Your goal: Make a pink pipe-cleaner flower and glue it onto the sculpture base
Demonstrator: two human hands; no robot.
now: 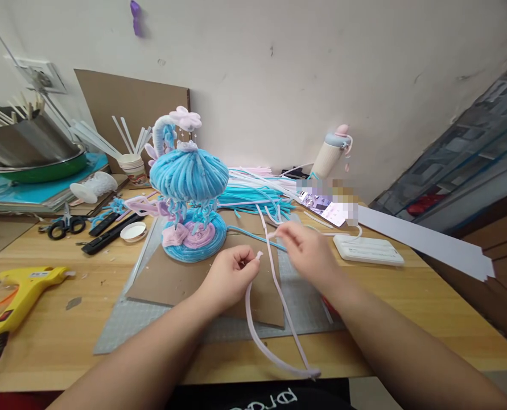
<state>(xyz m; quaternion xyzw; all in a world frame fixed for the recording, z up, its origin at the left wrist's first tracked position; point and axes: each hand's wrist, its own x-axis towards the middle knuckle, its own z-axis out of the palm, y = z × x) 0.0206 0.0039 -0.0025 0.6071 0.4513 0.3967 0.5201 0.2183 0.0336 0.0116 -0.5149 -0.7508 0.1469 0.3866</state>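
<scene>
My left hand [230,276] is closed in a pinch on a pale pink pipe cleaner [253,330], whose short tip pokes out above the thumb. Below the hand this strand curves down to the table's front edge, where it meets a straighter pale strand [281,290]. My right hand [308,250], slightly blurred, pinches a small pale pink end beside that straighter strand. Left of both hands stands a blue fuzzy jellyfish-like lamp model [189,176] with a pink flower on top and a coiled blue and pink base. It rests on a cardboard sheet [172,285].
A yellow glue gun [27,290], scissors [66,222] and black cutters [108,234] lie at the left. Behind my hands is a pile of blue pipe cleaners [253,196]. A phone [325,208], white power bank [368,249] and bottle [328,156] are at the right.
</scene>
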